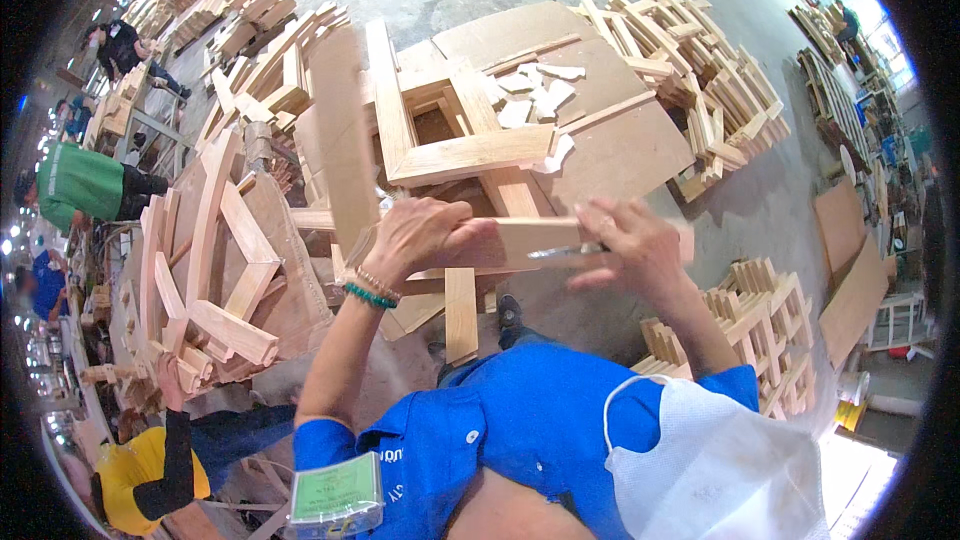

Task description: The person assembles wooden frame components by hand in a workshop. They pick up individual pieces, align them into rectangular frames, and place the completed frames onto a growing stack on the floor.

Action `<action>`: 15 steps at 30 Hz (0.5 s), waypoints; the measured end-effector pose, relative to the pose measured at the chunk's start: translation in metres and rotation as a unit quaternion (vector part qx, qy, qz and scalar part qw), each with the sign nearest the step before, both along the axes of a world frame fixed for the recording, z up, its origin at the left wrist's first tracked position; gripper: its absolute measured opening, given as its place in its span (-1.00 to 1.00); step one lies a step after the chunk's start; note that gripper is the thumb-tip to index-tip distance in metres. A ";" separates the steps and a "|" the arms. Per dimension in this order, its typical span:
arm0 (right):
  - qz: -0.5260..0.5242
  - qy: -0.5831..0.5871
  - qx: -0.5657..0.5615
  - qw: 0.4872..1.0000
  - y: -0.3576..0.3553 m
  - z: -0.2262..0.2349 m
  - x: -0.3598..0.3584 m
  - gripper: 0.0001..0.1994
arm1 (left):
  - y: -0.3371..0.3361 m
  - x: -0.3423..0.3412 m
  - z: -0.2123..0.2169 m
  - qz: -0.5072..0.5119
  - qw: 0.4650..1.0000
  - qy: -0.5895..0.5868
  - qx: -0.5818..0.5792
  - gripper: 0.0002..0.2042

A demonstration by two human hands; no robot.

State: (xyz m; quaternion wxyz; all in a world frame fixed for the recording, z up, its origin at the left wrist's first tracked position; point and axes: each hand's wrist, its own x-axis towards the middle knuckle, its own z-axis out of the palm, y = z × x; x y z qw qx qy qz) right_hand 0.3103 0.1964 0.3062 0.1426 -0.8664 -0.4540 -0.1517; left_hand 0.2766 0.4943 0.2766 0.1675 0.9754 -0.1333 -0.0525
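While the left hand (425,235) is clenched around the left part of a pale, flat wooden bar (535,235), the bar extends rightward from it to the right hand (635,245). That hand, blurred, grasps a slim, silvery metal tool (560,252) at the bar; whether its fingers also press the wood, I cannot tell. Well to the left, long, pale, angled wooden parts (235,335) lie heaped on a brown sheet (303,290). A tall, flat, blurred wooden board (342,130) rises just beyond the left hand, blocking that side. Ahead of the bar, a pale, angular wooden frame (470,155) sits by crumpled white scraps (545,100) on a brown, flat surface (640,145). Farther right rises a pale wooden stack (720,90). Past the surface's right edge, grey concrete floor (745,215) gives sideways room.
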 end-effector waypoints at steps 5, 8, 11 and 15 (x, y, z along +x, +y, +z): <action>-0.017 0.101 -0.060 0.993 -0.031 -0.016 -0.003 -0.23 | -0.026 0.053 0.011 -0.130 0.991 -0.013 0.039 -0.52; -0.068 0.116 -0.004 0.991 -0.045 -0.030 0.016 -0.33 | -0.045 0.086 0.031 -0.123 0.956 -0.266 -0.013 -0.72; -0.158 0.135 0.027 0.978 -0.062 -0.068 0.052 -0.41 | -0.058 0.084 0.069 -0.076 0.945 -0.307 -0.086 -0.78; -0.263 0.199 0.018 0.944 -0.064 -0.102 0.143 -0.45 | -0.043 0.041 0.064 -0.009 0.957 -0.237 -0.169 -0.89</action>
